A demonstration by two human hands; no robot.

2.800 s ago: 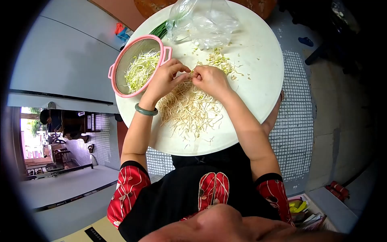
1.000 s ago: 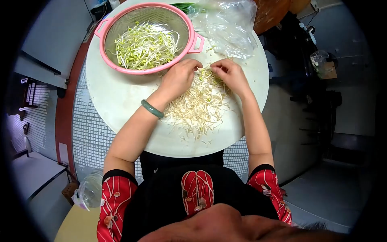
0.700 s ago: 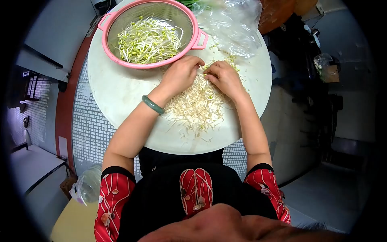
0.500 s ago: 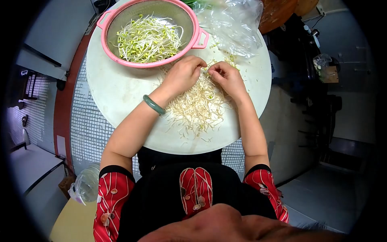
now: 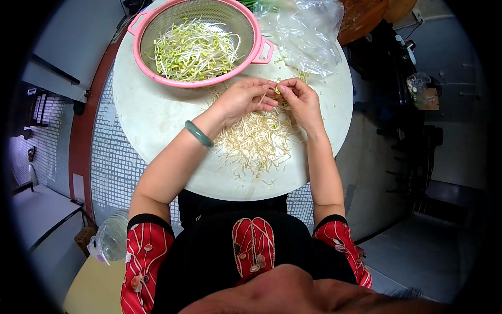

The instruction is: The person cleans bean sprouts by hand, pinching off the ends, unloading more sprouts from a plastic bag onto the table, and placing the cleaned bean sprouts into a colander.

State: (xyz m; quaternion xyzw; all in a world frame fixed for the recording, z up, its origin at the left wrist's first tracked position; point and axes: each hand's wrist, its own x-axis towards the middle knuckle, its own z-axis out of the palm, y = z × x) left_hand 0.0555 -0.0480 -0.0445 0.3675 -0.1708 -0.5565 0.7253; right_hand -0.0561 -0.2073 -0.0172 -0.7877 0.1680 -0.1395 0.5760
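Observation:
Over the round white table (image 5: 157, 120), my left hand (image 5: 246, 99) and my right hand (image 5: 301, 103) meet fingertip to fingertip. Between them is a bean sprout (image 5: 277, 90) with a yellow-green head. My right thumb and index finger pinch it near the head; my left thumb and fingers hold its thin stem, the lower left fingers loosely curled. Under both hands spreads a pile of thin, pale sprout tails (image 5: 256, 144). Just beyond my left hand stands a pink-rimmed mesh strainer (image 5: 254, 56), holding a heap of bean sprouts (image 5: 196, 51) with white stems and yellow-green heads.
A crumpled clear plastic bag (image 5: 308, 39) lies at the table's back right, with green stalks (image 5: 259, 5) beside it. Small scraps are scattered near the bag. At lower left, a clear plastic container (image 5: 111, 238) stands on a yellowish surface (image 5: 97, 285).
My left fingers have opened out from a tighter curl and come up against my right fingertips. A sprout with a yellow-green head now shows between the hands.

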